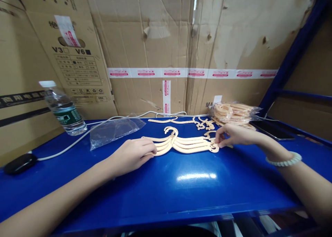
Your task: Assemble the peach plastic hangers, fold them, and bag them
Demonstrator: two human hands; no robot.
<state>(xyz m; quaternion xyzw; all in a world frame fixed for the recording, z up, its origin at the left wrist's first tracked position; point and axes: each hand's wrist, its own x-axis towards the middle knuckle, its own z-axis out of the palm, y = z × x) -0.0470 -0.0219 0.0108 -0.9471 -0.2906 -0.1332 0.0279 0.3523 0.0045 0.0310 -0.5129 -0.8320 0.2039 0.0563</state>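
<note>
Left forearm [77,193] aslant, hand [135,155] on hangers [192,146]

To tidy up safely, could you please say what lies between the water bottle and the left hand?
In the head view, a white cable and a clear plastic bag lie there, the cable nearer the bottle.

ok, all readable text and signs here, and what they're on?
"V3", empty box; "V6", filled box: printed carton.
"绝": same carton, next characters under tape.
Handling symbols: same carton, low row.
"商用电", seemingly: black band, far-left cardboard.
"MA", rest hidden: right back cardboard.
Too small or blurred: carton's table, red print on white tape, bottle's green label.
</note>
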